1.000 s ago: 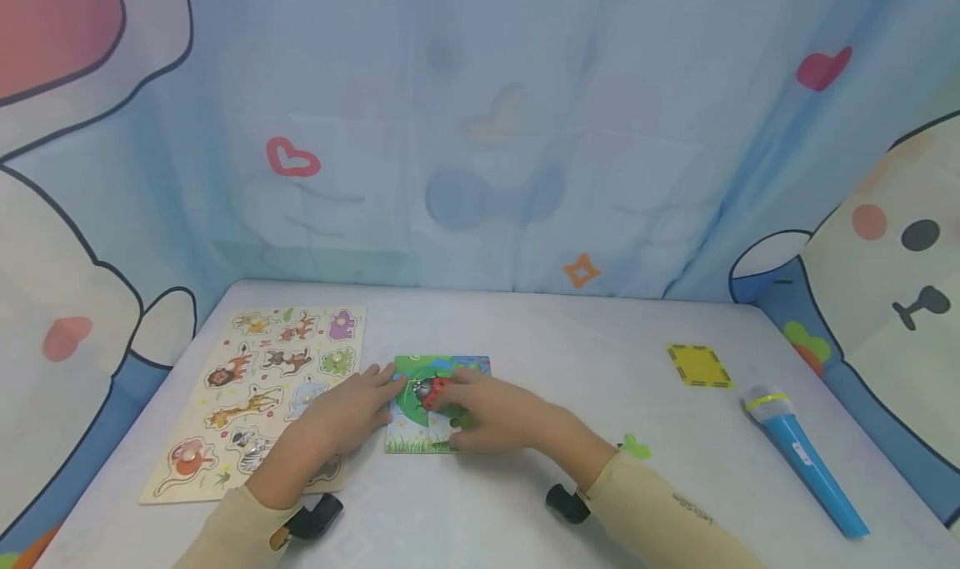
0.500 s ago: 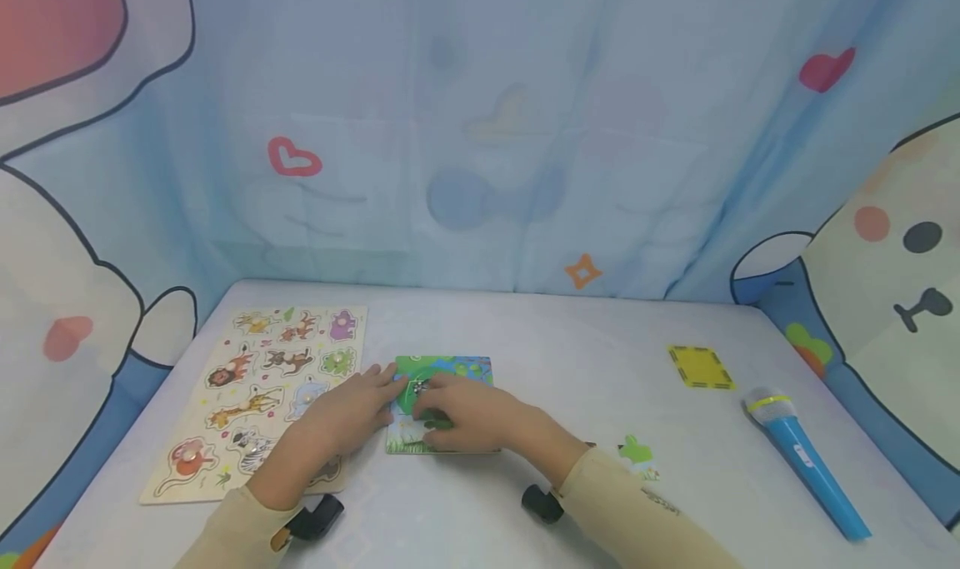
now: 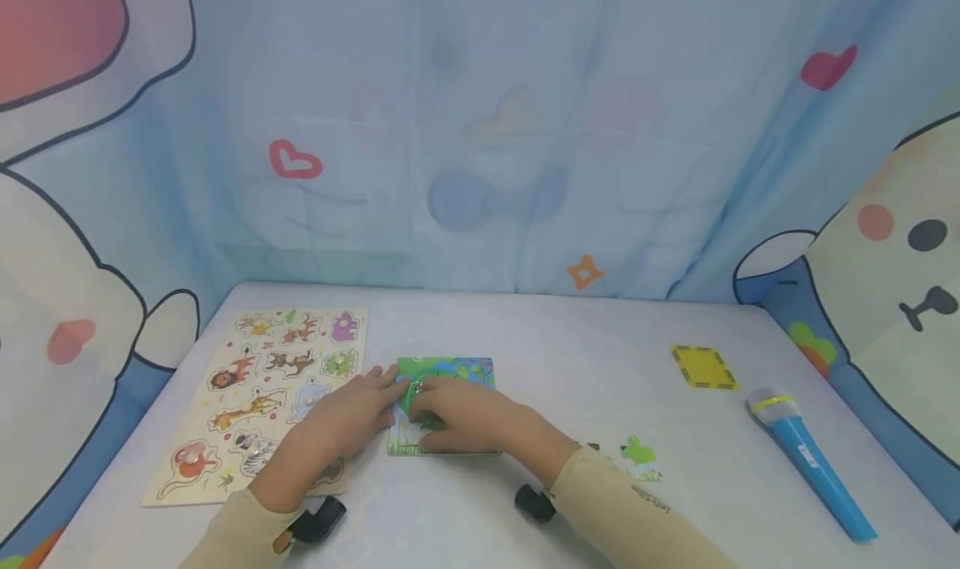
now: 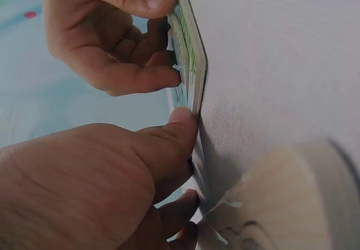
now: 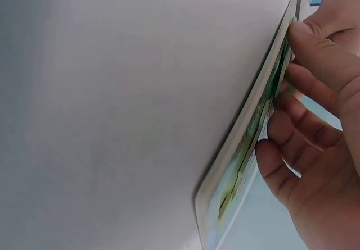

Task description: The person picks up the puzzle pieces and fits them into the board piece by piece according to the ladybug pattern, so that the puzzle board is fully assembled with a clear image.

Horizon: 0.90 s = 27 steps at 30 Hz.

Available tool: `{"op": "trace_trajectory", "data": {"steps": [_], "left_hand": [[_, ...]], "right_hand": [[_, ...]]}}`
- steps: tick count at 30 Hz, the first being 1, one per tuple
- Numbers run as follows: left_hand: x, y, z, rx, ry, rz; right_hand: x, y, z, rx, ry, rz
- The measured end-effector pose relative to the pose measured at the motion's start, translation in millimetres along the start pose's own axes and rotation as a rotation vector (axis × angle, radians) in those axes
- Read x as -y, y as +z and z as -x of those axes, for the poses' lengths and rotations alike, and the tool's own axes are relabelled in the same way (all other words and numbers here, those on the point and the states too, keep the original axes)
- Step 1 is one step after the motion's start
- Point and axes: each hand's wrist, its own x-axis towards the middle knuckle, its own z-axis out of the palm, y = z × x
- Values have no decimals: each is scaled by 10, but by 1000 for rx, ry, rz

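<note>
A square jigsaw puzzle with a green and blue picture lies flat on the white table in the head view. My left hand touches its left edge; the left wrist view has the thumb at a corner of the board. Over the middle of the puzzle is my right hand, thumb and forefinger curled about a green puzzle piece. That piece sits slightly raised above the board in both wrist views. Most of the ladybug picture is hidden under the right hand.
An animal peg puzzle board lies at left, partly under my left forearm. A loose jigsaw piece lies beside my right sleeve, which partly covers another. Farther right are a yellow square tile and a blue toy microphone.
My right hand has shifted left across the puzzle, covering the red ladybug that showed before. More of the loose pieces beside the right sleeve now shows. The left hand has stayed put.
</note>
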Motion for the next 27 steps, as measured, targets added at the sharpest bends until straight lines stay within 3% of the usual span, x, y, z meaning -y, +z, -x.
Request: {"op": "trace_trajectory", "data": {"steps": [11, 15, 20, 27], "left_hand": [[-24, 5, 2, -11, 10, -9], [-21, -13, 17, -7, 11, -3], [-16, -18, 19, -10, 18, 5], [-24, -23, 20, -4, 21, 16]], "right_hand": [[-21, -37, 27, 59, -17, 66], [-103, -73, 84, 98, -32, 4], [-262, -188, 243, 23, -5, -147], [-515, -403, 576, -44, 105, -154]]}}
